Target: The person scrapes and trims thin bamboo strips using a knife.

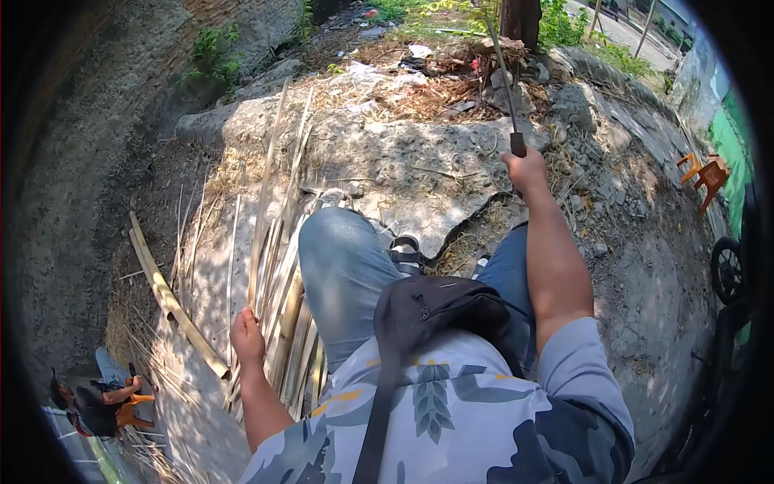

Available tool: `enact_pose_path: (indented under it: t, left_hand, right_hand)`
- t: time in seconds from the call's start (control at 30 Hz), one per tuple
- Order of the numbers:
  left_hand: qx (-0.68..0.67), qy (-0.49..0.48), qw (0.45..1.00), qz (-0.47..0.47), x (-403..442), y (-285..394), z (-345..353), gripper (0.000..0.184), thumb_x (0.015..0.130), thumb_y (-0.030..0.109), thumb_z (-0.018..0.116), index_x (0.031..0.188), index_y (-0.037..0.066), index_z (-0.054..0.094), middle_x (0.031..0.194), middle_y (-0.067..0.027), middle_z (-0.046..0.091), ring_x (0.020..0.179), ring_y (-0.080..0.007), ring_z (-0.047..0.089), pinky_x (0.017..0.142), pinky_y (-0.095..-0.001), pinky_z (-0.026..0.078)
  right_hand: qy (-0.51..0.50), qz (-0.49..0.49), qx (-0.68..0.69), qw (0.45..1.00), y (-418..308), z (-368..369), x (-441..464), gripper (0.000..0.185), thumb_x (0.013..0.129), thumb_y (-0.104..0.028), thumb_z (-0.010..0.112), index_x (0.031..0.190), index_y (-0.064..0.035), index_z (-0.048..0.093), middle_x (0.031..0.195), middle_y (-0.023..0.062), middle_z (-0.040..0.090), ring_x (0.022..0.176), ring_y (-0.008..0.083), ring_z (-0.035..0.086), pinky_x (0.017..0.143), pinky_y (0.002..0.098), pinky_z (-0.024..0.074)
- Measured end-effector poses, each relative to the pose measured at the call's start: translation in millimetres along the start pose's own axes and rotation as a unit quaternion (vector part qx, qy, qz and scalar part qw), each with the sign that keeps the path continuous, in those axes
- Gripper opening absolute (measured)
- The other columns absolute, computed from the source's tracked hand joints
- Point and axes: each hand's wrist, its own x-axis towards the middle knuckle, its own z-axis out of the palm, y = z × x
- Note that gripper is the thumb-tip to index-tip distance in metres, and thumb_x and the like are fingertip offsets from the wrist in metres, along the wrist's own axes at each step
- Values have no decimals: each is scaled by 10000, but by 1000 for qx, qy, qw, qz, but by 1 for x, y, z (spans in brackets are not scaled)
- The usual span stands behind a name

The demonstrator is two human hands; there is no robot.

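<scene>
My right hand (528, 172) is wrapped round the black handle of a long, thin-bladed machete (505, 85), its blade pointing up and away from me. On the other side, my left hand (247, 337) is closed on the lower end of a long split bamboo strip (267, 194). That strip stretches forward over the ground, apart from the machete. Beside my left leg lies a pile of bamboo strips (288, 319), several of them overlapping. Two thicker curved bamboo pieces (173, 302) rest on the ground left of my left hand.
A rough stone ledge (387, 153) crosses in front of my feet, with a tree trunk (520, 24) beyond it. An orange plastic chair (709, 179) and a wheel (727, 270) are at the right. Another person (101, 403) sits at the lower left, near a rough wall (72, 202).
</scene>
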Motion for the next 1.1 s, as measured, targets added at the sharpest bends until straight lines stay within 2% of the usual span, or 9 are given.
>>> enact_pose_path:
  t: [0.17,0.27,0.37,0.4,0.57,0.6,0.7,0.87,1.1]
  left_hand:
    - [124,17,990,-68,-2,-6,-15,354,1061,323,576,967,-9,655,772,-176,636,691,-343,590,682,-424,484]
    - [299,140,940,83,3,-93,-7,309,1020,300,654,1119,7,646,890,-159,680,766,-309,633,759,-401,523]
    - [56,-12,997,-61,16,-76,-1,353,983,273,715,1210,21,619,978,-123,697,837,-256,656,817,-377,538]
    - [-9,-53,997,-58,18,-52,6,262,1000,218,697,1158,15,645,951,-72,696,852,-174,653,802,-337,533]
    - [-257,-186,948,-13,29,41,44,158,1040,169,660,1082,17,676,942,-27,697,828,-109,645,781,-275,529]
    - [-295,-210,932,-3,36,55,50,192,1045,203,660,1100,19,663,943,-38,695,823,-120,653,773,-285,534]
    - [-326,-288,900,12,54,117,64,263,1058,270,645,1144,22,647,977,-62,701,860,-150,681,768,-293,535]
    - [-388,-424,807,139,43,198,112,534,1055,361,642,1433,8,507,1331,-130,635,1266,-213,586,1016,-368,492]
    - [-524,-393,755,36,34,246,148,421,1045,176,652,1390,-27,524,1254,-95,656,1164,-164,631,995,-328,509]
  right_hand:
    - [24,-49,78,995,0,-12,3,263,851,-238,808,852,-44,632,675,7,607,569,120,572,543,315,445]
    - [-10,-97,129,987,-8,-11,-8,259,875,-247,808,870,-47,643,684,-7,603,570,99,544,535,301,431]
    - [-42,-117,80,989,-17,0,-24,271,887,-269,815,874,-50,657,694,-19,603,592,81,548,546,290,434]
    - [-72,-133,80,985,-20,6,-30,281,886,-288,821,890,-51,670,696,-27,599,610,75,555,556,285,434]
    - [-238,-190,18,952,-58,48,-78,276,895,-266,831,942,-48,666,751,-16,612,644,67,556,590,282,444]
    - [-247,-216,-42,944,-73,54,-91,470,855,-361,838,1144,-26,680,872,91,691,837,203,662,774,367,519]
    - [-294,-181,-88,934,-101,77,-129,1013,813,-379,839,1621,-137,278,993,234,737,981,383,725,887,446,531]
    - [-313,-256,-104,909,-141,103,-175,1194,799,-233,808,1674,-150,2,841,192,706,798,375,711,751,446,529]
    - [-233,-351,-127,898,-132,129,-187,1135,831,-159,689,1650,-84,-93,854,194,734,838,470,699,828,540,531]
